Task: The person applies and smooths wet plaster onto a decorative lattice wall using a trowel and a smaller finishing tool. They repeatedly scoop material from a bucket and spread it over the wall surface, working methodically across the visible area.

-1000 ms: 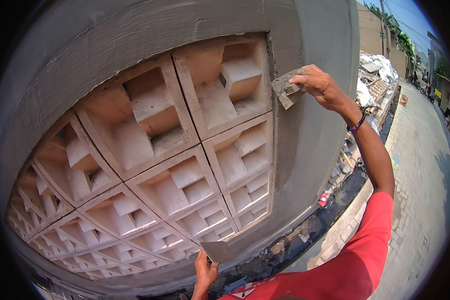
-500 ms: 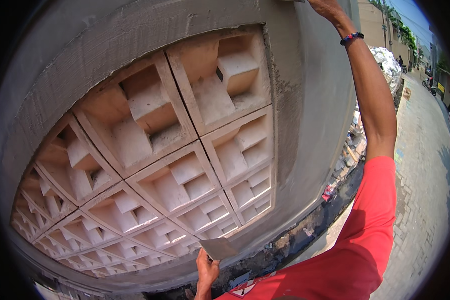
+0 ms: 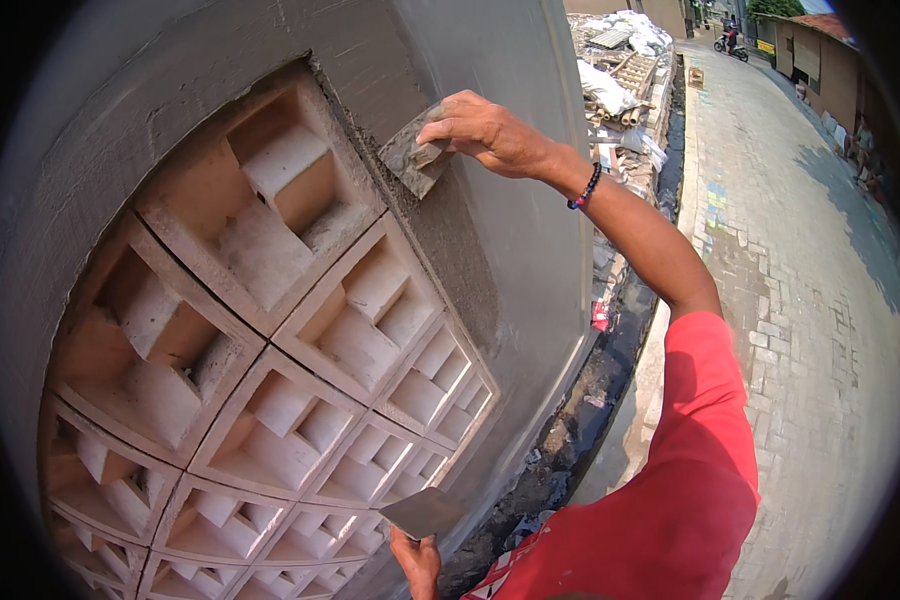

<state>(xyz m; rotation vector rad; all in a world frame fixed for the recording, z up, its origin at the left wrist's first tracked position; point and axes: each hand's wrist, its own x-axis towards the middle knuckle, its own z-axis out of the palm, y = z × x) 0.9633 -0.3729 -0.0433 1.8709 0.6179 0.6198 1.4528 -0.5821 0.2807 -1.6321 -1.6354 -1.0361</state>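
Key relation: the rough mortar strip lay along the right side of the pale block grille, its long axis running from far left to near right. It lay to the near side of the right hand. Of the two hands this was the closer one; the left hand was well apart, at the near end of the scene.

Right tool: a small mortar-caked float, at the far part of the strip, just beside the grille's far right block. Its free end pointed left, toward the grille edge. Long axis appeared to run from that end, slightly to the near side, back to the far right under the fingers; partly covered, so read with caution. Whether its face was flat against the wall could not be told.

Left tool: a flat grey trowel plate, near the grille's near right edge. Broad face was turned up, long axis roughly left to right, right end free over the drain side.

State of hands: right fingers were bent over the float, pinching its raised grip. Left was closed at the plate's near left edge; its grip underneath was hidden.
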